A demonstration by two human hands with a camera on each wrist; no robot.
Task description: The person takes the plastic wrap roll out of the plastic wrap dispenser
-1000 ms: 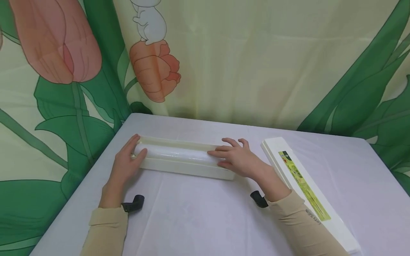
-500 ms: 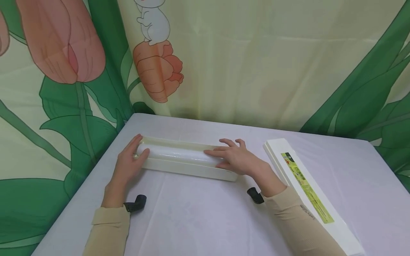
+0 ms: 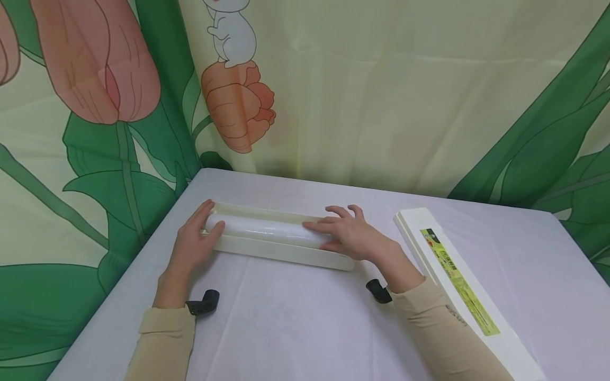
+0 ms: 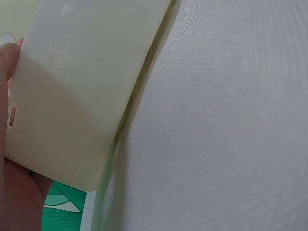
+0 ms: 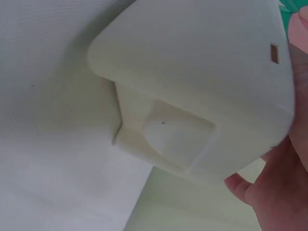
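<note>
In the head view an open, long white box (image 3: 286, 256) lies on the table, with a shiny white roll (image 3: 267, 228) inside. My left hand (image 3: 190, 248) grips the box's left end, fingers round the far corner and thumb over the near side by the roll. Near the right end, my right hand (image 3: 355, 235) rests on the roll with thumb and fingertips, two other fingers raised. The left wrist view has the box wall (image 4: 82, 86) beside my left hand (image 4: 19, 192). In the right wrist view, my right hand (image 5: 284, 187) is behind the box end (image 5: 207, 62).
A long white lid-like piece (image 3: 505, 338) with a yellow-green label (image 3: 459, 283) lies slanting at the right, partly under my right sleeve (image 3: 443, 323). The white-covered table (image 3: 286, 317) ends at a patterned curtain (image 3: 362, 106) behind.
My right hand has shifted slightly left along the roll. My left hand keeps its place on the box's left end. The head view has moved a little.
</note>
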